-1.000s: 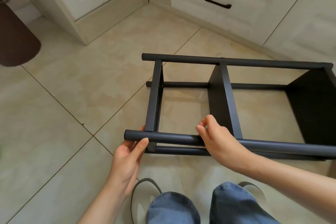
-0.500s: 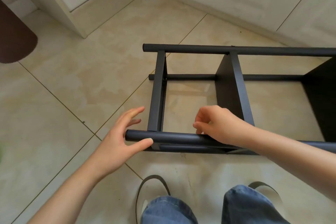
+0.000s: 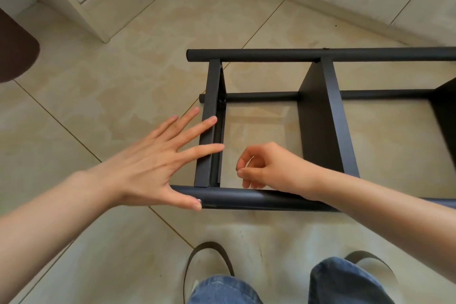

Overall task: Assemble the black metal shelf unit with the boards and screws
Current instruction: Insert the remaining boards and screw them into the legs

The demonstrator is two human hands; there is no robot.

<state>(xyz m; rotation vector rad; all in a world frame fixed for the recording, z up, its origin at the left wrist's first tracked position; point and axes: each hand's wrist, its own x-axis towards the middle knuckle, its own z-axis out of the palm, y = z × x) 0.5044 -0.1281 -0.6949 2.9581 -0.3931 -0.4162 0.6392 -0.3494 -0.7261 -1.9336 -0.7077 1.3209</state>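
Left hand moved from near tube onto end crossbar, fingers now splayed flat. Right hand curled; contents, I cannot tell. I advise steadying shelf frame before fastening.

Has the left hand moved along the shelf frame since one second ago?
Yes. The left hand left the near tube end and now reaches over the end crossbar.

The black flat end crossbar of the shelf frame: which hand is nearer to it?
Left. The left hand has fingers over the black flat end crossbar; the right hand hangs beside it, apart.
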